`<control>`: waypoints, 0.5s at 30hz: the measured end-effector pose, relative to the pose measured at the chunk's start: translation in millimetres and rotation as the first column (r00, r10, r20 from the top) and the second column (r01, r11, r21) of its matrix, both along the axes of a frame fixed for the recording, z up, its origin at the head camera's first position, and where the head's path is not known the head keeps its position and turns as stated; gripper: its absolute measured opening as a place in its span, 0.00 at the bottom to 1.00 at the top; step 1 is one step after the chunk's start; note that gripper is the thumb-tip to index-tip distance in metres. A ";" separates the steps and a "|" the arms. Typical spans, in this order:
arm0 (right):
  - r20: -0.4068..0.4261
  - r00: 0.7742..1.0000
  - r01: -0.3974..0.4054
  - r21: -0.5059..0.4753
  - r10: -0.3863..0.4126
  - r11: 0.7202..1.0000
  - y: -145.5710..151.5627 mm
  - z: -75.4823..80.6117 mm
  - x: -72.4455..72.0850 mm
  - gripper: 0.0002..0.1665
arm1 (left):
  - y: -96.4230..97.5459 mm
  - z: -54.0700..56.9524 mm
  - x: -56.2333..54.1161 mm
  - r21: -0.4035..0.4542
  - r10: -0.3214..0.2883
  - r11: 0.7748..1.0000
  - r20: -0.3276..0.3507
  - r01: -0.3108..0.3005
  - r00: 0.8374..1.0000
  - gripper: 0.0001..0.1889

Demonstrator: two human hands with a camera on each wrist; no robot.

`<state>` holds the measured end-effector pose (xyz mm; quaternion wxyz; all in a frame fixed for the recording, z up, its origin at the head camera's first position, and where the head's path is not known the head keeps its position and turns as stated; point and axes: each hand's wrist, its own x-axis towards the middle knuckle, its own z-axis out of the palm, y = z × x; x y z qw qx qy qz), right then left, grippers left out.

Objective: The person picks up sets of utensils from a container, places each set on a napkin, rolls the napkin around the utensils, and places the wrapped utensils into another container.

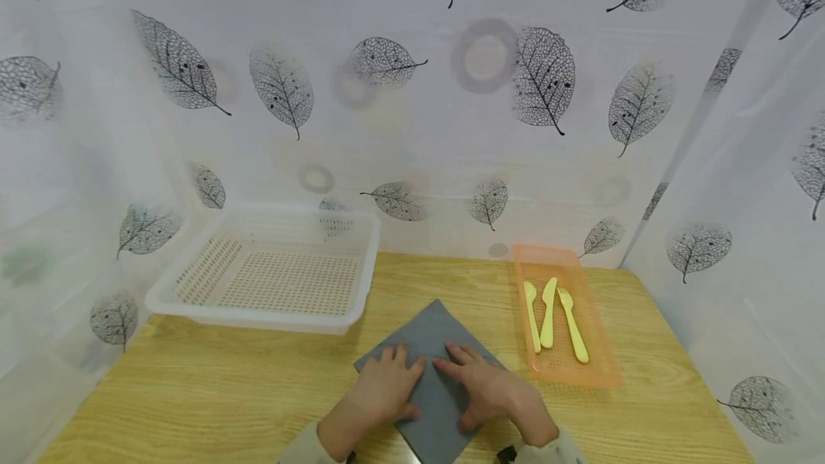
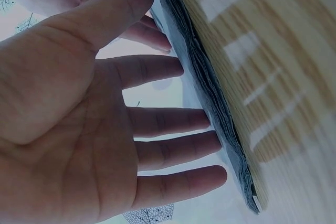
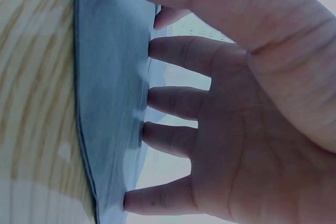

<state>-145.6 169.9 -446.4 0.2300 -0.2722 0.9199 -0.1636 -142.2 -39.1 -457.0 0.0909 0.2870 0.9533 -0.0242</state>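
Note:
A folded grey cloth napkin [image 1: 438,324] lies flat on the wooden table, one corner pointing away from me. My left hand [image 1: 385,384] rests on its left part, fingers spread and thumb toward the middle. On the right part, my right hand [image 1: 488,389] touches the cloth with spread fingers. Many stacked layers show along the napkin's edge [image 2: 210,93] in the left wrist view. In the right wrist view the fingertips press on the smooth grey surface [image 3: 113,87]. Both hands hide parts of the napkin.
A white plastic basket [image 1: 258,317] stands at the back left of the table [image 1: 225,385]. To the right lies an orange tray [image 1: 596,321] holding a yellow spoon [image 1: 532,317], knife [image 1: 548,313] and fork [image 1: 573,324]. A leaf-patterned curtain [image 1: 419,142] closes off the back and sides.

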 end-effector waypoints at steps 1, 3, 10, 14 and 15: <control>-0.002 1.000 0.000 0.002 0.000 1.000 0.0 0.0 0.0 0.57 | 0.2 0.1 0.0 -0.001 0.001 1.000 0.000 -0.001 1.000 0.41; -0.002 1.000 0.001 0.004 -0.001 1.000 0.1 0.0 0.0 0.57 | 0.4 0.0 -0.2 -0.004 0.005 1.000 0.000 -0.005 1.000 0.41; -0.012 1.000 -0.010 -0.012 0.010 1.000 1.3 0.2 0.9 0.57 | 0.9 4.7 1.6 -0.006 0.019 1.000 -0.002 -0.019 1.000 0.41; -0.022 0.999 -0.023 -0.020 0.023 1.000 1.9 -0.6 0.7 0.57 | 1.2 5.2 2.4 -0.006 0.025 1.000 -0.002 -0.025 1.000 0.41; -0.024 0.999 -0.025 -0.017 0.024 1.000 2.0 -0.8 0.6 0.57 | 1.2 4.9 2.4 -0.006 0.025 1.000 -0.002 -0.025 1.000 0.41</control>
